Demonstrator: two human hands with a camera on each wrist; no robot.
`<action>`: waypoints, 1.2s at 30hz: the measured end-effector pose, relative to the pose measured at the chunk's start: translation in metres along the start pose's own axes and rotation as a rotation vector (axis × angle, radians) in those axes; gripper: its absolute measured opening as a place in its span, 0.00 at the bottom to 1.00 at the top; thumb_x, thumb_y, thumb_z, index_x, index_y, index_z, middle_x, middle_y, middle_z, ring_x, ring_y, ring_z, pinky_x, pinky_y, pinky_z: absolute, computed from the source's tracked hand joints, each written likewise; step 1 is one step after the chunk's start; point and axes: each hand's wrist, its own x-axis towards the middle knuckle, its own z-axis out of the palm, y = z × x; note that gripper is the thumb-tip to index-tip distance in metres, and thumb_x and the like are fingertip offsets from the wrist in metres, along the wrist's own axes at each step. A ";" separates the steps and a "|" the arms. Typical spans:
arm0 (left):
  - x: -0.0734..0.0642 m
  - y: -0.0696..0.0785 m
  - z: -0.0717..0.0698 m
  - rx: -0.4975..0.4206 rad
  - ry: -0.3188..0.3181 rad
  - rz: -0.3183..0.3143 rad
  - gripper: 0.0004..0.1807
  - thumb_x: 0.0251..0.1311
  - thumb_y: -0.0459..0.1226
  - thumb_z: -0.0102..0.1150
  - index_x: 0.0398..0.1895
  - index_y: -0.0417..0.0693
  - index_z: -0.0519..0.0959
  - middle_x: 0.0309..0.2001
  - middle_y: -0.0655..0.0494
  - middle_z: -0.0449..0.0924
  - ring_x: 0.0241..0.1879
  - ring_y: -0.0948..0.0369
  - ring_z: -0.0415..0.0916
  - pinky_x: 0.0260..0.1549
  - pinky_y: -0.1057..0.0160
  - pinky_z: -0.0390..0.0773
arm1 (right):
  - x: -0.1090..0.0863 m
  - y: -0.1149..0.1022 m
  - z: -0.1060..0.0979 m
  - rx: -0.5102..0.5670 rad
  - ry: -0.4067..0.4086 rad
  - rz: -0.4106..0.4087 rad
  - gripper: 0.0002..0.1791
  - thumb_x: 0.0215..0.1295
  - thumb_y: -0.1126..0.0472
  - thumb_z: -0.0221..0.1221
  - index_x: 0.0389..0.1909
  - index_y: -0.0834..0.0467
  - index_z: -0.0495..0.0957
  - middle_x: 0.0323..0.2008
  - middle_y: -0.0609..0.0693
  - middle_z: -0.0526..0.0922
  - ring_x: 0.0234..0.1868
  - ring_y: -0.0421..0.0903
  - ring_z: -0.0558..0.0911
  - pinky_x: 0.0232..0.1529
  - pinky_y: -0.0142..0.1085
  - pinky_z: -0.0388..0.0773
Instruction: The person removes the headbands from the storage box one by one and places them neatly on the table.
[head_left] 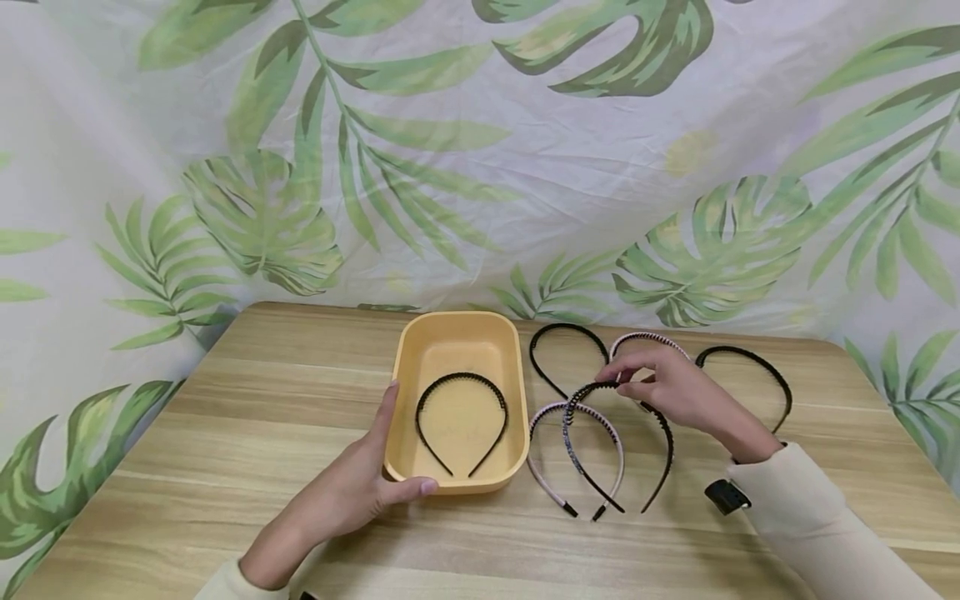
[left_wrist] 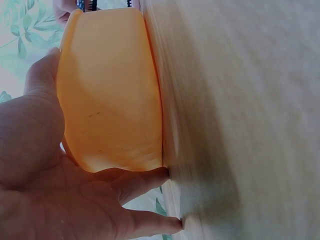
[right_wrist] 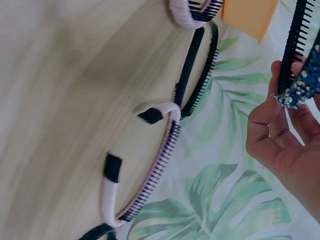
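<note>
A yellow plastic box [head_left: 512, 350] stands on the table with a thin black toothed headband [head_left: 504, 400] inside. My left hand [head_left: 352, 483] rests against its near left corner, thumb along the front rim and fingers spread down the side; in the left wrist view two fingertips touch the table. My right hand [head_left: 667, 387] pinches a black toothed headband with blue glitter [right_wrist: 300, 92] at the top of its arch, its ends pointing down. Behind the held headband, a pale pink headband [head_left: 619, 454] lies beside the box's right wall.
Farther back on the wooden table [head_left: 300, 367] lie a black headband [head_left: 567, 327], another pink headband [head_left: 647, 336] partly behind my right hand, and a black headband [head_left: 765, 364] at the right. A leaf-print cloth [head_left: 420, 167] hangs behind the table.
</note>
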 end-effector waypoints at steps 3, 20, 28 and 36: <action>0.000 0.001 0.000 0.002 0.000 -0.003 0.73 0.58 0.54 0.76 0.85 0.56 0.23 0.78 0.30 0.59 0.66 0.52 0.77 0.68 0.43 0.69 | -0.004 0.006 -0.001 0.000 0.009 -0.002 0.13 0.68 0.73 0.63 0.48 0.57 0.90 0.41 0.50 0.88 0.40 0.37 0.79 0.36 0.33 0.79; 0.000 0.000 0.000 0.004 -0.001 0.005 0.73 0.58 0.54 0.76 0.85 0.57 0.23 0.79 0.29 0.58 0.64 0.52 0.78 0.68 0.43 0.70 | -0.023 0.030 -0.011 -0.052 0.034 0.062 0.14 0.66 0.75 0.63 0.45 0.56 0.90 0.43 0.49 0.91 0.41 0.36 0.78 0.38 0.33 0.77; 0.001 0.000 0.000 0.011 0.002 0.002 0.73 0.58 0.54 0.76 0.85 0.56 0.24 0.79 0.30 0.57 0.66 0.51 0.77 0.69 0.43 0.69 | -0.030 0.039 -0.011 -0.049 0.029 0.077 0.15 0.65 0.76 0.63 0.44 0.57 0.90 0.42 0.49 0.91 0.41 0.39 0.80 0.43 0.33 0.78; 0.000 0.001 -0.001 0.011 -0.001 0.016 0.73 0.58 0.53 0.76 0.85 0.56 0.23 0.80 0.28 0.53 0.66 0.49 0.77 0.68 0.43 0.71 | -0.033 0.046 -0.009 -0.048 0.022 0.105 0.15 0.65 0.76 0.62 0.43 0.57 0.90 0.42 0.48 0.90 0.42 0.38 0.81 0.43 0.32 0.79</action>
